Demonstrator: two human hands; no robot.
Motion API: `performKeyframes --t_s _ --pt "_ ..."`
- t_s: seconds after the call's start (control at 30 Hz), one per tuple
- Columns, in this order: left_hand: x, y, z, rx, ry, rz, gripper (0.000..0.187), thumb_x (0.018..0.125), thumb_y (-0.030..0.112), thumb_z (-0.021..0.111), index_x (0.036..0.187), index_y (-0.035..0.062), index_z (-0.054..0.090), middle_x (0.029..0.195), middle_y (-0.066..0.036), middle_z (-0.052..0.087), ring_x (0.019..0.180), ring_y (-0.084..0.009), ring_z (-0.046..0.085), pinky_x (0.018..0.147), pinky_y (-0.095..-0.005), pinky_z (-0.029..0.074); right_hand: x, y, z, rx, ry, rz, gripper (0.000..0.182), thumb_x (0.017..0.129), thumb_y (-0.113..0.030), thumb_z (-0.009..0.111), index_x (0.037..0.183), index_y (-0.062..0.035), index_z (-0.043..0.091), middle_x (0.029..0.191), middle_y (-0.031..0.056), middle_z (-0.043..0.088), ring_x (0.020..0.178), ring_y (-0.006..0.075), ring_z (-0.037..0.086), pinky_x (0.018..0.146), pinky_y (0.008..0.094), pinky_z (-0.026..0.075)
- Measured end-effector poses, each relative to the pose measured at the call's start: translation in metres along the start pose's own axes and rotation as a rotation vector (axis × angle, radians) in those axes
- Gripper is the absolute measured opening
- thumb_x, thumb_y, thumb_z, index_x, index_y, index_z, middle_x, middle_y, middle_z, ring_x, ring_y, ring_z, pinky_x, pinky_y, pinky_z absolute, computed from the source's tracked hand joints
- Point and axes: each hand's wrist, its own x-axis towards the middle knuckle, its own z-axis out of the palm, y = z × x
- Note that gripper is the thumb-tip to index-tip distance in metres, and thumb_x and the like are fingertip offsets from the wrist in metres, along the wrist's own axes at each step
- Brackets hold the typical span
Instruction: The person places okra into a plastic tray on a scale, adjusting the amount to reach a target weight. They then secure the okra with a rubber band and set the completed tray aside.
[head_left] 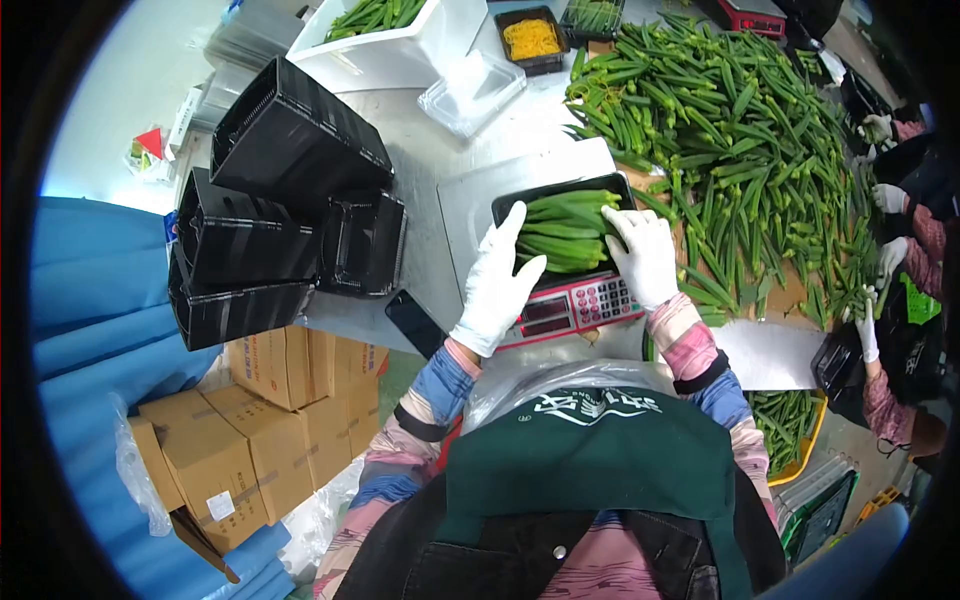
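A black plastic tray (503, 212) filled with a row of green okra (565, 232) rests on the plate of a red and silver digital scale (572, 308). My left hand (497, 285), in a white glove, is at the tray's left side, thumb and fingers spread apart beside the okra tips. On the right, my gloved right hand (645, 255) touches the stem ends of the okra with its fingertips, thumb apart from the fingers. The scale's display digits are too small to read.
Stacked black trays (300, 130) stand at left, near a phone (415, 322). A large okra heap (740, 140) covers the right. Behind are a clear lid (472, 92), a white foam box (390, 55) and a tub of yellow bands (532, 40). Co-workers' gloved hands (890, 198) are at far right.
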Motion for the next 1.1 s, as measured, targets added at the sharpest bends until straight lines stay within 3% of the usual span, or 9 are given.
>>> performKeyframes --t_s 0.17,0.23,0.27,0.43,0.73,0.83,0.93,1.03,1.1 --pt "0.027 -0.013 -0.028 -0.108 0.099 -0.050 0.048 0.094 0.008 0.066 0.141 0.0002 0.054 0.138 -0.015 0.060 0.129 -0.0217 0.055 0.111 -0.0340 0.041 0.018 -0.008 -0.004 0.091 0.064 -0.194 0.038 0.080 -0.004 0.069 0.118 -0.0109 0.068 0.105 0.0040 0.066 0.101 0.0260 0.060 0.086 0.0386 0.045" --pt "0.051 -0.029 -0.051 -0.100 0.134 -0.037 0.041 0.097 0.008 0.064 0.137 -0.0005 0.058 0.134 -0.013 0.063 0.123 -0.0201 0.059 0.108 -0.0318 0.043 0.023 -0.007 0.004 0.013 -0.010 -0.199 0.037 0.081 -0.005 0.070 0.118 -0.0111 0.068 0.108 0.0036 0.067 0.103 0.0257 0.059 0.089 0.0383 0.044" --pt "0.063 -0.034 -0.063 -0.200 0.155 -0.105 0.038 0.096 0.015 0.065 0.132 0.0025 0.062 0.132 -0.014 0.064 0.124 -0.0249 0.058 0.109 -0.0352 0.042 0.024 -0.007 0.004 0.037 0.021 -0.193 0.037 0.081 -0.005 0.070 0.118 -0.0112 0.068 0.110 0.0035 0.067 0.104 0.0255 0.059 0.090 0.0382 0.044" --pt "0.121 -0.090 -0.107 -0.092 0.249 -0.063 0.034 0.098 0.013 0.061 0.129 0.0000 0.063 0.126 -0.015 0.067 0.120 -0.0233 0.062 0.105 -0.0339 0.045 0.020 0.003 -0.004 0.150 0.172 -0.069 0.031 0.083 -0.003 0.070 0.113 -0.0111 0.070 0.109 0.0041 0.068 0.103 0.0255 0.060 0.090 0.0374 0.045" --pt "0.258 -0.201 -0.043 0.086 -0.019 0.047 0.032 0.098 0.028 0.055 0.114 0.0060 0.071 0.109 -0.017 0.072 0.104 -0.0322 0.067 0.093 -0.0383 0.050 0.005 0.024 -0.012 0.283 0.213 0.201 0.026 0.087 0.002 0.065 0.110 -0.0066 0.072 0.107 0.0105 0.069 0.104 0.0284 0.062 0.094 0.0375 0.048" --pt "0.283 -0.227 -0.018 0.396 -0.094 0.106 0.037 0.096 0.039 0.054 0.109 0.0102 0.073 0.102 -0.017 0.072 0.097 -0.0353 0.068 0.085 -0.0431 0.051 -0.008 0.035 -0.018 0.279 0.228 0.273 0.027 0.087 0.004 0.065 0.111 -0.0051 0.072 0.109 0.0109 0.069 0.102 0.0277 0.063 0.093 0.0364 0.049" --pt "0.299 -0.228 -0.008 0.657 -0.172 -0.093 0.038 0.091 0.040 0.070 0.106 0.0058 0.076 0.096 -0.008 0.076 0.093 -0.0192 0.070 0.085 -0.0314 0.052 -0.021 0.046 -0.025 0.260 0.231 0.340 0.027 0.088 0.005 0.064 0.112 -0.0045 0.072 0.109 0.0114 0.069 0.103 0.0263 0.064 0.092 0.0353 0.050" --pt "0.309 -0.246 -0.014 0.363 -0.263 -0.163 0.038 0.089 0.047 0.061 0.099 0.0140 0.076 0.097 -0.016 0.073 0.093 -0.0369 0.068 0.080 -0.0450 0.051 -0.031 0.052 -0.026 0.256 0.226 0.409 0.025 0.089 0.007 0.064 0.110 -0.0036 0.072 0.110 0.0110 0.070 0.104 0.0250 0.064 0.094 0.0335 0.049" --pt "0.317 -0.256 -0.013 0.273 -0.304 -0.216 0.035 0.087 0.044 0.069 0.096 0.0112 0.077 0.090 -0.010 0.073 0.083 -0.0259 0.067 0.073 -0.0377 0.051 -0.037 0.056 -0.021 0.285 0.215 0.448 0.025 0.090 0.005 0.062 0.111 -0.0039 0.072 0.109 0.0111 0.070 0.104 0.0260 0.064 0.094 0.0351 0.049"
